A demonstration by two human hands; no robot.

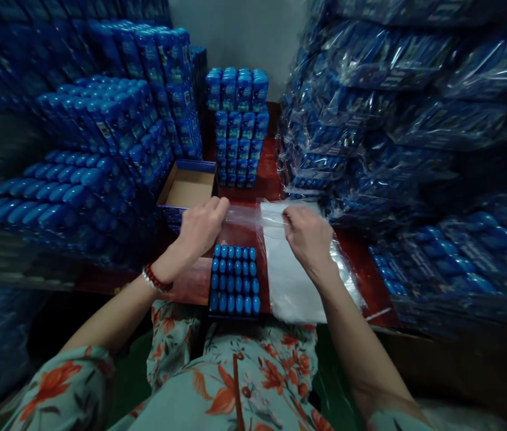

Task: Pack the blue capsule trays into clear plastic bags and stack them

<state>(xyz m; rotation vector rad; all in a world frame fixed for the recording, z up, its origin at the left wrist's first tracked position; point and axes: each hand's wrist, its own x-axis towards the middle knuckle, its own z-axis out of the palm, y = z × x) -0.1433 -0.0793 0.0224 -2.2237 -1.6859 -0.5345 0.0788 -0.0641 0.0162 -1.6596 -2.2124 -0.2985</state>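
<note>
A clear plastic bag [248, 215] is stretched sideways between my two hands, above the table. My left hand [203, 226], with beaded bracelets at the wrist, is closed on its left end. My right hand [309, 236] pinches the other end, its fingertips partly hidden behind the knuckles. Under the right hand lies a pile of flat plastic bags [291, 275], whitish and shiny. Close to my body, between my forearms, stands a box of blue-capped bottles [235, 280] in tight rows.
An open cardboard box [190, 185] with a blue rim sits beyond my left hand. Blue packs [240, 126] are stacked at the back of the red-brown table [273, 173]. Tall stacks of blue bottles [96, 120] rise on the left, plastic-wrapped packs [370, 102] on the right.
</note>
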